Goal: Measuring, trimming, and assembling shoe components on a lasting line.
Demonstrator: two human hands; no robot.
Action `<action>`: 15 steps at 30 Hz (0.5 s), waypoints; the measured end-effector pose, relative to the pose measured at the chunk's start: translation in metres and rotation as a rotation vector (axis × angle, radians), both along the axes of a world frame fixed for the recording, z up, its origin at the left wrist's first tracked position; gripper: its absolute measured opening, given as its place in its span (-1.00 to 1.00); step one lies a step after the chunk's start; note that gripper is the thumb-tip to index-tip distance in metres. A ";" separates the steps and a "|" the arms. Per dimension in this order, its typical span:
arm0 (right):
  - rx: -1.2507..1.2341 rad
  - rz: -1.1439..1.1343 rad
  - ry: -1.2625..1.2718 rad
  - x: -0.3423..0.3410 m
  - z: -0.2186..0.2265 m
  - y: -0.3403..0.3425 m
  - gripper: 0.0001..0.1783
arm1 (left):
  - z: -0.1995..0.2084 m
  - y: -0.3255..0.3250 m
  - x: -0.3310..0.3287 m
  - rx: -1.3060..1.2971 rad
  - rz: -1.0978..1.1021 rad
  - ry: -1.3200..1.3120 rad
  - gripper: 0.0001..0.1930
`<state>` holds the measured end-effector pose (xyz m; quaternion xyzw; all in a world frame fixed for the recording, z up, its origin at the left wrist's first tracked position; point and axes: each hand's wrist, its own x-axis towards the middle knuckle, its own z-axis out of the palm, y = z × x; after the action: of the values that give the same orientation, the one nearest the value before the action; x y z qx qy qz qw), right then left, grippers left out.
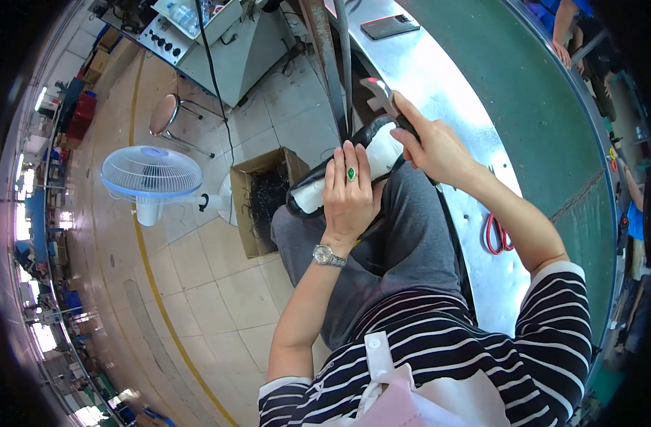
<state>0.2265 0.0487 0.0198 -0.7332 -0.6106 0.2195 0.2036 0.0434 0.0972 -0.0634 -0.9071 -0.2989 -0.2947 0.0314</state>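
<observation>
A black shoe upper on a last, its white underside (384, 151) facing up, lies slantwise across my lap. My left hand (350, 186) presses over its middle, fingers close together and the thumb along the near side; a green-stoned ring and a wristwatch are on this hand and wrist. Above the shoe's right end, my right hand (433, 146) is closed round the dark handle of metal lasting pincers (384, 98). The head of the pincers points up and left, just off the shoe. My right fingers partly hide the handle.
A cardboard box (250, 228) of black scraps stands left of my knees, beside a blue-white fan (152, 178) and round stool (164, 115). On the metal bench at right lie a phone (389, 27) and red-handled scissors (491, 235). A green conveyor (475, 43) runs beyond.
</observation>
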 end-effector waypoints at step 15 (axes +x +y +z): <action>0.044 0.096 -0.136 -0.026 0.012 -0.004 -0.29 | -0.007 -0.002 -0.001 -0.074 -0.055 -0.098 -0.34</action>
<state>0.2009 0.0449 0.0319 -0.7115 -0.6623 0.1651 0.1670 0.0419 0.0956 -0.0702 -0.9000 -0.2858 -0.3281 -0.0248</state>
